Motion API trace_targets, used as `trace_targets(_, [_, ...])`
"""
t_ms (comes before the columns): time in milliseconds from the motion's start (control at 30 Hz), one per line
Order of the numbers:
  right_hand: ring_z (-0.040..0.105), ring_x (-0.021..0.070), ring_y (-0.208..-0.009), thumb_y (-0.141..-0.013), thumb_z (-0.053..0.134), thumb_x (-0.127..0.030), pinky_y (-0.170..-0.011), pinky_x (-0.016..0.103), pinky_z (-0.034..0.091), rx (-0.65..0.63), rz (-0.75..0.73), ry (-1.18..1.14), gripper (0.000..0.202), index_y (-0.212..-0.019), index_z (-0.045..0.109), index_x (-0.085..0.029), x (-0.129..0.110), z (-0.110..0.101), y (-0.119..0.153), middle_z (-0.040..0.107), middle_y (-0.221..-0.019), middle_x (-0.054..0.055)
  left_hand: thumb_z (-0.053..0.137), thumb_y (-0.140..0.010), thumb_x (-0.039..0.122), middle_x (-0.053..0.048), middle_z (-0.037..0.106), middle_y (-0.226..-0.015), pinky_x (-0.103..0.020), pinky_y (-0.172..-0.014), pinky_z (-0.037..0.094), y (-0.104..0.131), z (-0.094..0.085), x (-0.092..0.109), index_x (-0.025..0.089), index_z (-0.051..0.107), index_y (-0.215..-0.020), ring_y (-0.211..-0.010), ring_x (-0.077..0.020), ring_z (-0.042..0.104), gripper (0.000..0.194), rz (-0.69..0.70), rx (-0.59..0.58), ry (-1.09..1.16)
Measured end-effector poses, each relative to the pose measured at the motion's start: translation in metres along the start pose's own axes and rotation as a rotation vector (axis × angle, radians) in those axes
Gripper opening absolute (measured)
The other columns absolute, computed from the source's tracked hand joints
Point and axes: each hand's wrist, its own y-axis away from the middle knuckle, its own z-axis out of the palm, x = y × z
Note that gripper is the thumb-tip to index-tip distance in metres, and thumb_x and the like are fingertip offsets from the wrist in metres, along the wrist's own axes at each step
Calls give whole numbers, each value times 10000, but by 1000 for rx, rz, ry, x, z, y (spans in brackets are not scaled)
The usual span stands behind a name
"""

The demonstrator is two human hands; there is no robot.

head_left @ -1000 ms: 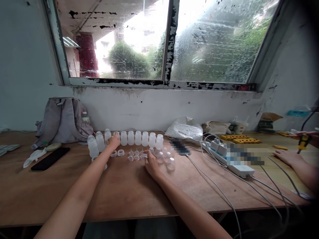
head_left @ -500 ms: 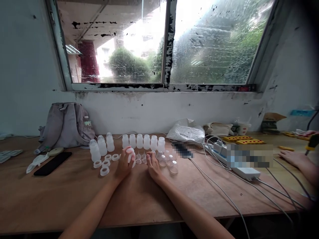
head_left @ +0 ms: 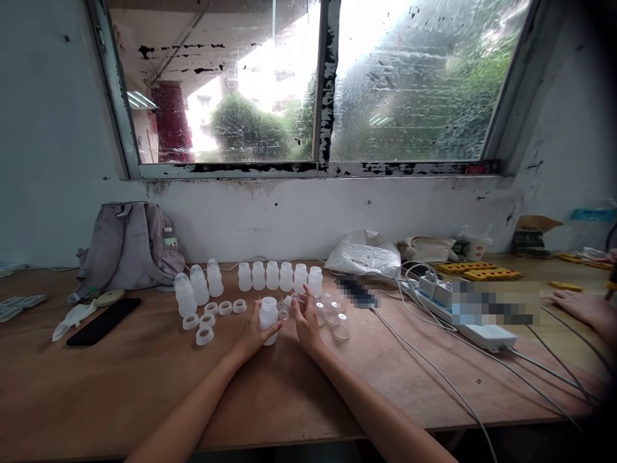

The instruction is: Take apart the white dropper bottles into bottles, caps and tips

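Note:
My left hand [head_left: 253, 331] wraps around an open-topped frosted baby bottle [head_left: 268, 319], standing upright at the table's front middle. To its right, my right hand [head_left: 306, 316] is partly closed, with a small clear bottle nipple [head_left: 288, 300] at its thumb and fingertips. Just below lies another clear nipple [head_left: 283, 312]. Clear domed caps [head_left: 340, 326] sit right of my right hand. White collar rings [head_left: 205, 335] lie to the left. Behind my hands runs a row of open frosted bottles [head_left: 272, 275]. Several bottles with clear caps [head_left: 185, 297] stand further left.
A black phone [head_left: 103, 321] and a grey backpack [head_left: 128, 247] are on the left. On the right are a plastic bag [head_left: 364, 255], a white power strip [head_left: 484, 334] with trailing cables, and yellow blocks [head_left: 491, 274]. Another person's hand [head_left: 576, 305] rests at far right.
The bottle in my left hand has come upright and nearer, its open mouth now showing. My right hand has lifted and turned, with a nipple at its fingertips. The view has shifted slightly.

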Motion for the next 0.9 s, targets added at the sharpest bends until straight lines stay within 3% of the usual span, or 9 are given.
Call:
trace_targets(100, [547, 178, -873, -775, 459, -374, -753, 314, 439, 29, 41, -80, 449, -1176, 364, -197, -4, -2, -3, 547, -977, 86, 571, -700, 380, -55, 515, -1047, -342, -836, 407, 0, -8, -1, 217, 400, -1126, -961, -194, 500, 487, 78, 24, -178])
trace_targets(233, [544, 181, -888, -755, 487, -387, -768, 308, 432, 12, 64, -157, 325, -1008, 476, -184, -3, -1, -5, 565, -976, 84, 580, -688, 369, -57, 542, -1030, -324, -802, 421, 0, -15, -3, 220, 390, -1142, -930, -201, 522, 514, 74, -64, -286])
trace_targets(433, [553, 174, -838, -713, 541, -367, -729, 290, 434, -185, 43, -203, 228, -852, 492, -192, 1, 4, -1, 590, -864, 50, 564, -695, 345, -41, 551, -1051, -309, -802, 416, 1, -12, -3, 232, 430, -1075, -946, -200, 527, 418, 86, -108, -254])
trace_targets(667, [515, 147, -706, -706, 523, -388, -636, 256, 404, -140, 59, -118, 212, -742, 579, -187, 5, -4, -9, 583, -741, 15, 606, -651, 363, -21, 578, -1008, -302, -783, 429, 1, -12, 2, 239, 455, -1057, -895, -186, 556, 450, 1, -125, -175])
trace_targets(900, [495, 125, -642, -655, 577, -360, -566, 240, 377, -176, 205, -253, 239, -795, 635, -175, -1, -8, -10, 603, -773, 21, 612, -641, 394, -24, 601, -969, -291, -752, 443, 1, -15, 2, 217, 491, -1033, -851, -182, 574, 447, -51, -133, -75])
